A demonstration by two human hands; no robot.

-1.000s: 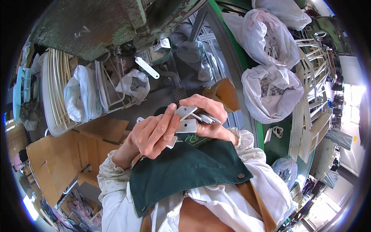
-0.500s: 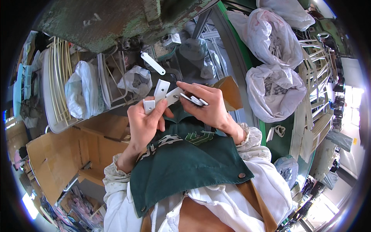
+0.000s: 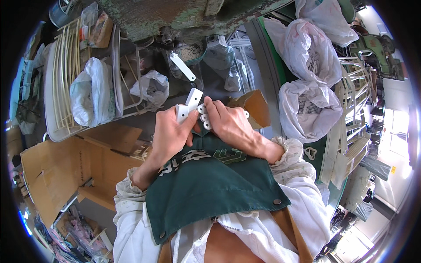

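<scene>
Since the earlier frame, the right hand (image 3: 231,117) has been turned flatter and drawn over its stack, so that the rounded, holed ends of several white strips (image 3: 205,118) are now shown toward the left hand (image 3: 173,129). Two broader white plates (image 3: 194,98) are still pinched between the thumb and fingers of the left hand, just left of the frame's centre. The strips are clasped under the curled fingers of the right hand, at the centre, close beside the plates; whether the two groups touch cannot be told.

By judgement, loose white parts are being gathered and evened up in the hands; for the next move, a steady left pinch and level strip ends would be called for.

The long axis of the strips is laid roughly across the frame, with one holed end seen past the right side of the right hand. The upper plate is tilted, its free end pointed to the upper right.

Above, a single white strip (image 3: 182,67) is hung slantwise below a green machine (image 3: 197,17). White bags (image 3: 291,115) are set by the green bench (image 3: 321,153), upper right.
</scene>
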